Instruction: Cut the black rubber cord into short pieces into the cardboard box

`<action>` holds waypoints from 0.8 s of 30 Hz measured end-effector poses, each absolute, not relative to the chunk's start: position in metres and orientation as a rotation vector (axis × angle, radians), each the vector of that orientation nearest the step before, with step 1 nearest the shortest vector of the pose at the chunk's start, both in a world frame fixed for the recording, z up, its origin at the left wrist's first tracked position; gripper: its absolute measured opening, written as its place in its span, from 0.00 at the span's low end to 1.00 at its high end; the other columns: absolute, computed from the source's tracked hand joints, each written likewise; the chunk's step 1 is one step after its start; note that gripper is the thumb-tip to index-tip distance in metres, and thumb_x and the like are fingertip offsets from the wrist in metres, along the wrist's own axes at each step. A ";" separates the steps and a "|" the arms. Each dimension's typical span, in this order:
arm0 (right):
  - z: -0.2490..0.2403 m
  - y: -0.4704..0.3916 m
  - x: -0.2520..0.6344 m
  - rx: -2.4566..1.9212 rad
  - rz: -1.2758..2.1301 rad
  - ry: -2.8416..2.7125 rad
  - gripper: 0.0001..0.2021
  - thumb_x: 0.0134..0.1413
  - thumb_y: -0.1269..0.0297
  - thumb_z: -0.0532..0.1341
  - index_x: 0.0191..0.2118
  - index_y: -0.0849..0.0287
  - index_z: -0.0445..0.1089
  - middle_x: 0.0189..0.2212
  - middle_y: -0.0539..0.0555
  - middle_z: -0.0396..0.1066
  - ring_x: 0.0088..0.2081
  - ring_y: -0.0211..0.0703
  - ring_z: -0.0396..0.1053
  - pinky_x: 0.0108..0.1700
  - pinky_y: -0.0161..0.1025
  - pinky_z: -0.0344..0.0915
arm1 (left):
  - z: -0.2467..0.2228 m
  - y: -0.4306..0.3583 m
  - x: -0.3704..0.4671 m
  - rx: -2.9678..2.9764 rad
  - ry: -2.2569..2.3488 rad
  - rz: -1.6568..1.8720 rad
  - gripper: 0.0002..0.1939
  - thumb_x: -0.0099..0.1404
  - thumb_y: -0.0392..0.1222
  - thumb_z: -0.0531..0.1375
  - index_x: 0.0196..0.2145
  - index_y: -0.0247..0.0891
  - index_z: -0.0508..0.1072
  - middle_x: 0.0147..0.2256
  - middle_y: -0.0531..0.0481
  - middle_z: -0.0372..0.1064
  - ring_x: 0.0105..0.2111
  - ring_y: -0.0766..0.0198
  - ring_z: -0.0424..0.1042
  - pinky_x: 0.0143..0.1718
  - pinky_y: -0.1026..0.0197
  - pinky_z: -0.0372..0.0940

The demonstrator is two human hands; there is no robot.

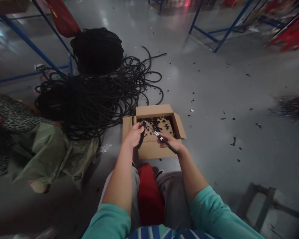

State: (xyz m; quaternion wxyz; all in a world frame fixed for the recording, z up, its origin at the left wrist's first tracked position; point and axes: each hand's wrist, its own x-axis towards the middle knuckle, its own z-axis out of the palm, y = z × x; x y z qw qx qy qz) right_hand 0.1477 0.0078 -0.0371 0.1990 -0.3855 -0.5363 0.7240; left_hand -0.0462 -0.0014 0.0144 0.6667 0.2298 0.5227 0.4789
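My left hand (pixel 134 135) is closed around a black hose-like cord (pixel 141 141), whose end stands up between thumb and fingers. A bend of the cord hangs below the hand. My right hand (pixel 170 142) is closed on snips (pixel 168 144) with black handles and thin silver blades. The blade tips are at the upper end of the cord; whether they touch it I cannot tell. Both hands are above an open cardboard box (pixel 159 151), with many short black pieces (pixel 156 124) lying inside it.
A large tangle of black cord (pixel 94 99) spreads over the floor at left, with a thick black bundle (pixel 97 49) behind it. A person in leopard print (pixel 17 111) sits at left. Blue metal frames (pixel 224 36) stand at the back. Black scraps (pixel 233 141) litter the floor at right.
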 end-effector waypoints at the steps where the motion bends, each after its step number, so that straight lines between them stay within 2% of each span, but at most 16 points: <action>1: -0.038 0.008 0.148 -1.083 2.013 -1.528 0.31 0.30 0.73 0.61 0.49 0.56 0.65 0.27 0.47 0.62 0.31 0.36 0.58 0.36 0.36 0.58 | 0.014 -0.001 -0.046 0.515 1.180 1.085 0.07 0.52 0.31 0.57 0.30 0.33 0.62 0.21 0.56 0.60 0.19 0.74 0.61 0.22 0.69 0.56; 7: -0.037 0.009 0.145 -1.087 2.012 -1.619 0.30 0.30 0.72 0.62 0.48 0.57 0.65 0.27 0.48 0.62 0.31 0.35 0.58 0.34 0.35 0.57 | 0.007 -0.001 -0.047 0.573 1.242 1.112 0.10 0.48 0.34 0.62 0.25 0.33 0.61 0.18 0.57 0.61 0.18 0.73 0.63 0.23 0.68 0.58; 13: -0.032 0.007 0.143 -1.065 2.055 -1.524 0.30 0.30 0.73 0.61 0.48 0.57 0.65 0.27 0.47 0.62 0.31 0.35 0.58 0.35 0.35 0.57 | 0.003 -0.001 -0.047 0.616 1.223 1.131 0.12 0.45 0.35 0.64 0.24 0.33 0.62 0.18 0.56 0.63 0.18 0.71 0.65 0.21 0.67 0.59; 16: -0.029 0.006 0.140 -1.067 2.077 -1.487 0.30 0.29 0.73 0.61 0.47 0.57 0.66 0.24 0.46 0.60 0.28 0.34 0.57 0.32 0.34 0.55 | 0.005 -0.001 -0.049 0.646 1.232 1.117 0.13 0.44 0.37 0.64 0.23 0.33 0.62 0.18 0.56 0.63 0.18 0.71 0.65 0.21 0.67 0.59; 19: -0.028 0.006 0.139 -1.050 2.103 -1.436 0.28 0.29 0.73 0.60 0.46 0.59 0.67 0.22 0.45 0.58 0.25 0.32 0.55 0.28 0.32 0.52 | 0.006 -0.002 -0.051 0.727 1.236 1.085 0.12 0.45 0.38 0.64 0.26 0.33 0.64 0.20 0.56 0.64 0.19 0.71 0.66 0.22 0.67 0.59; 24: -0.031 0.007 0.140 -1.003 2.088 -1.337 0.27 0.29 0.71 0.59 0.45 0.62 0.65 0.19 0.44 0.56 0.22 0.31 0.51 0.24 0.31 0.45 | 0.003 -0.002 -0.049 0.987 1.329 1.016 0.16 0.45 0.35 0.63 0.34 0.34 0.68 0.23 0.55 0.66 0.19 0.74 0.62 0.23 0.69 0.58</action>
